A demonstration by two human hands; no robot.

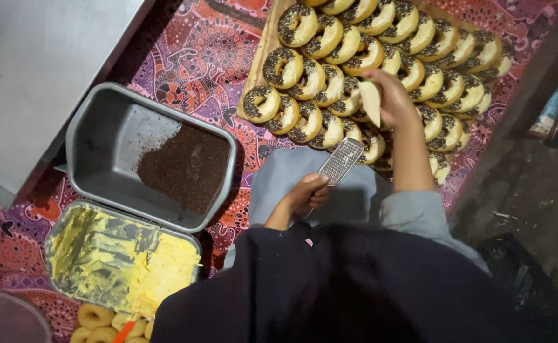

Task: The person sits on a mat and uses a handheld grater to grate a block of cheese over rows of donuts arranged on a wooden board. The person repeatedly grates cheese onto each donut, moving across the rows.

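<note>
The left hand is gripping a metal grater while the right hand is holding a pale block over the topped doughnuts.

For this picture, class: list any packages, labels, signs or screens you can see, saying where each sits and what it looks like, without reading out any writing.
None can be made out: no package, label, sign or screen.
Open containers only:
Grey metal tray, left of centre, rectangular, holding dark brown sprinkles.
Second metal tray, bottom left, rectangular, smeared with yellow spread.
Wooden board, top centre, covered with rows of topped doughnuts.
</note>
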